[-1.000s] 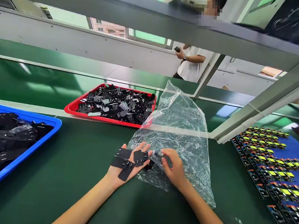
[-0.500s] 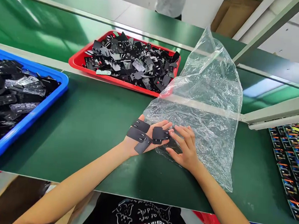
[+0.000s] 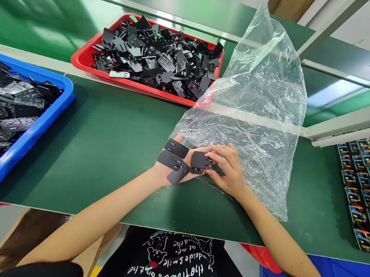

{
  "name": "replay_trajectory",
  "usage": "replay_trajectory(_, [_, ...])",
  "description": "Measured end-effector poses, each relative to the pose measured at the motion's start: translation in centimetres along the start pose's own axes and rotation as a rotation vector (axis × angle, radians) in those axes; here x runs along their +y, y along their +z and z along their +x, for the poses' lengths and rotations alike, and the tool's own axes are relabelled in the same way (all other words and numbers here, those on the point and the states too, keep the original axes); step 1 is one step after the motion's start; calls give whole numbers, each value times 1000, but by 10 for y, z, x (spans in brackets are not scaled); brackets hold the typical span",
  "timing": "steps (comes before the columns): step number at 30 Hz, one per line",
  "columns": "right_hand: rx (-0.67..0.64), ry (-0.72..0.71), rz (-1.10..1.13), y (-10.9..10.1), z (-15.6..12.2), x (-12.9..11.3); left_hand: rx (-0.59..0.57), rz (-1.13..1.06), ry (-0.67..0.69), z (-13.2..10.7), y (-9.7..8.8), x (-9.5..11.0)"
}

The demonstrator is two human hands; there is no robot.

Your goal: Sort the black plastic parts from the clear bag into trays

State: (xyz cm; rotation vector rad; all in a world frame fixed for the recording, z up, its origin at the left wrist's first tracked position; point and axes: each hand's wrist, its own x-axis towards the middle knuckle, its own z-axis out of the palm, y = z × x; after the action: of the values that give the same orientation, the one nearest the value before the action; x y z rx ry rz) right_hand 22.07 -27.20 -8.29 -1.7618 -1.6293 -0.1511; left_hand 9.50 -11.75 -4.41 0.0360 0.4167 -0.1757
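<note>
My left hand (image 3: 162, 174) is palm up over the table and holds several small flat black plastic pieces (image 3: 169, 159) on its palm and fingers. Each has a rounded plate, and small shiny slots show on some. Toward the fingertips lies another black piece (image 3: 201, 160), with a further one partly beneath it. My right hand (image 3: 229, 171) comes in from the right, its thumb and fingers closed at the right edge of that piece. The left fingertips are partly hidden behind the right hand. A clear plastic bag (image 3: 251, 130) lies behind and under both hands.
A red tray (image 3: 86, 56) full of black pieces stands at the back. At the left is a blue bin (image 3: 60, 108) with black and clear parts. Rows of circuit boards (image 3: 362, 191) lie on the right. A metal frame bar (image 3: 345, 129) stands behind them on the green table (image 3: 109, 138).
My right hand has moved left onto the piece at the left fingertips, and its fingers have closed at the edge. The view has tilted down slightly.
</note>
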Motion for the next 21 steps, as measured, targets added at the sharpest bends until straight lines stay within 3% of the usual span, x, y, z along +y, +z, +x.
replay_trajectory(6, [24, 11, 17, 1, 1, 0, -77, 0, 5, 6, -9, -2])
replay_trajectory(12, [64, -15, -1, 2, 3, 0, 43, -30, -16, 10, -11, -9])
replay_trajectory(21, [278, 139, -8, -3, 3, 0, -13, 34, 65, 7, -9, -2])
